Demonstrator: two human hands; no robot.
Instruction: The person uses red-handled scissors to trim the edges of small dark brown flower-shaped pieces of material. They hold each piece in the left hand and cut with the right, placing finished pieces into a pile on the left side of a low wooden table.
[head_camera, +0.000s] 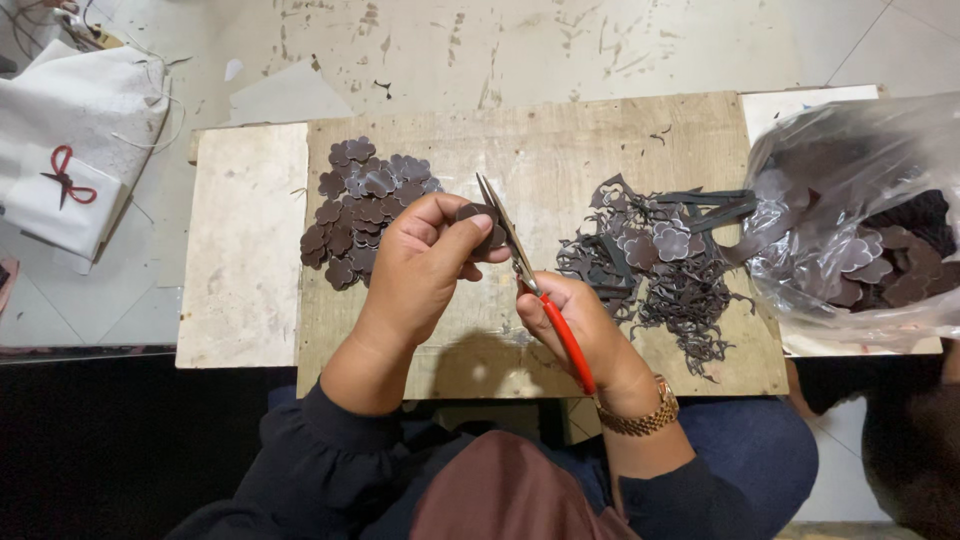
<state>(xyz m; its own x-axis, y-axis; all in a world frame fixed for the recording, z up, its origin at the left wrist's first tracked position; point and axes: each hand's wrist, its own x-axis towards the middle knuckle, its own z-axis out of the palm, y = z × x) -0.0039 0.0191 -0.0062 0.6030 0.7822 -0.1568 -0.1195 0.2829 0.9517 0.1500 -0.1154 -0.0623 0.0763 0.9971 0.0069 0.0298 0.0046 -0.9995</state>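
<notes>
My left hand (420, 265) pinches a small dark brown flower-shaped piece (478, 214) between thumb and fingers, above the middle of a wooden board (560, 140). My right hand (580, 325) grips red-handled scissors (540, 290), whose blades point up and touch the piece's right edge. A pile of cut brown flower shapes (365, 205) lies on the board left of my left hand. A heap of dark offcuts and uncut shapes (660, 265) lies right of my right hand.
A clear plastic bag (860, 230) with more brown shapes sits at the board's right end. A white slab (240, 245) adjoins the board on the left. White cloth with a red tie (75, 150) lies on the floor at far left.
</notes>
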